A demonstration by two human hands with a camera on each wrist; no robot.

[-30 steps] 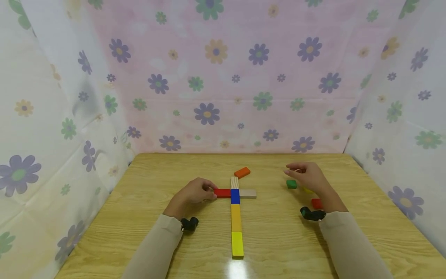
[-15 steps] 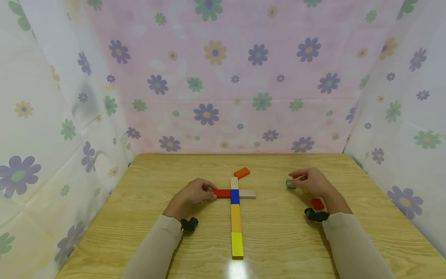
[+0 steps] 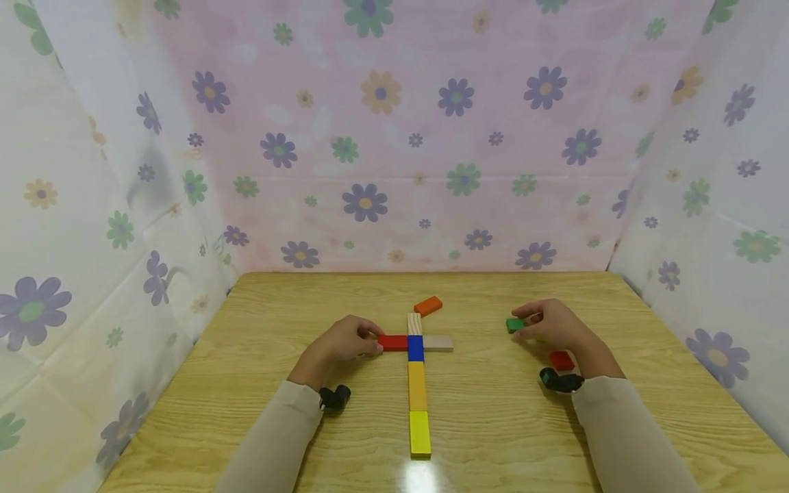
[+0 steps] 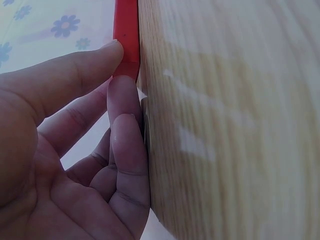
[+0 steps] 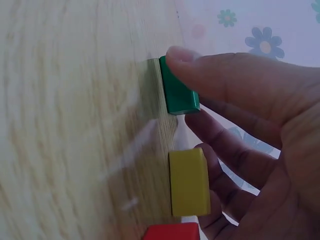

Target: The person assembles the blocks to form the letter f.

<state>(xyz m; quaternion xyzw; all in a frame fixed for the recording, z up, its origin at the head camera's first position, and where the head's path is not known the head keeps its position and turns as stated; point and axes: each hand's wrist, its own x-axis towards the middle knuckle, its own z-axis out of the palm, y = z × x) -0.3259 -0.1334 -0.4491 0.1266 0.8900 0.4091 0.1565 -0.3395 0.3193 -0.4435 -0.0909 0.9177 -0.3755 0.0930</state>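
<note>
At the row's left arm, my left hand [image 3: 350,339] pinches the outer end of a red wooden block [image 3: 392,343] between thumb and fingers; the left wrist view shows the thumb on the block's [image 4: 126,30] side. That block's other end meets a blue block [image 3: 416,348], the centre of a cross-shaped layout lying flat. Over on the right, my right hand [image 3: 553,323] holds a green block [image 3: 514,325] with thumb and index finger. In the right wrist view the thumb covers part of the green block [image 5: 180,92], and a yellow block [image 5: 189,182] stands by the other fingers.
The cross also has a pale wooden block [image 3: 439,344], a striped wooden block [image 3: 414,324], an orange-yellow block [image 3: 417,386] and a yellow block [image 3: 420,434]. An orange block [image 3: 428,305] lies behind it. Another red block [image 3: 561,360] lies by the right wrist.
My right hand has come down from above the green block and closed its thumb and index finger at that block. The left hand stays on the red block.
</note>
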